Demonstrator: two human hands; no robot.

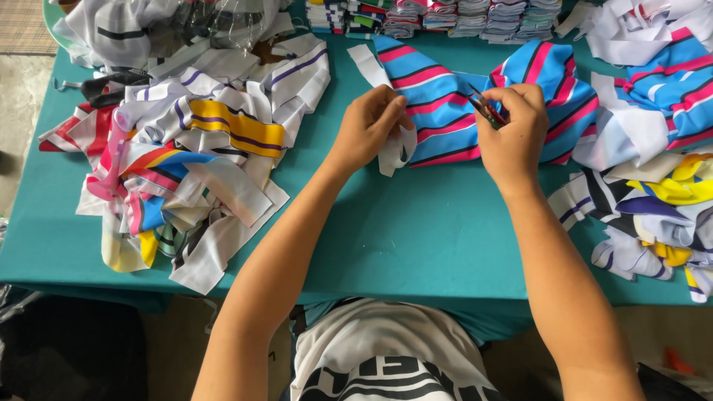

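Observation:
My left hand (369, 125) pinches the edge of a blue fabric piece with pink and white stripes (438, 111), where a white strip (392, 152) hangs down from my fingers. Closed around small thread snips (486, 111), my right hand (516, 130) points their tips at the same fabric, just right of the left hand. The striped piece lies flat on the teal table (416, 230), stretching toward the far right.
A loose heap of striped and white fabric scraps (186, 148) covers the table's left side. Another pile of scraps (653, 171) lies at the right. Folded stacks (445, 16) line the far edge. Clear plastic wrap (215, 22) sits at the back left.

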